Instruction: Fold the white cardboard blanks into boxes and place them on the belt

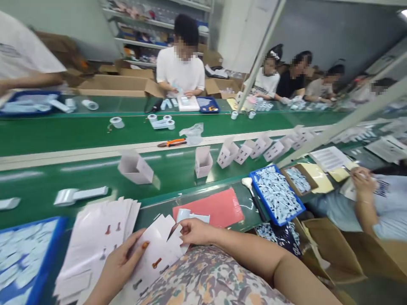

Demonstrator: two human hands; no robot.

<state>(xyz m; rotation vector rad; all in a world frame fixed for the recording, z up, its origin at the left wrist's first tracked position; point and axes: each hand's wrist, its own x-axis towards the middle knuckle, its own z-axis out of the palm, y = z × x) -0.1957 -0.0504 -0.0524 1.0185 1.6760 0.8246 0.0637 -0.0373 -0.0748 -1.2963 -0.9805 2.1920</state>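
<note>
A flat white printed carton (152,241) with small brown and grey pictures lies between my hands, close to my body. My left hand (125,256) holds its left side, thumb on top. At its upper right, my right hand (193,231) pinches a flap between thumb and fingers. Just behind my right hand, a light blue plastic part (199,217) rests on a red sheet (222,207). A stack of flat white cartons (92,237) sits left of my left hand.
Folded white boxes (135,167) stand along the green belt (171,169). Blue trays of parts sit at left (59,237) and right (278,195). Orange pliers (171,143) lie farther back. Several people work across the belt; another person's hands (362,182) are at right.
</note>
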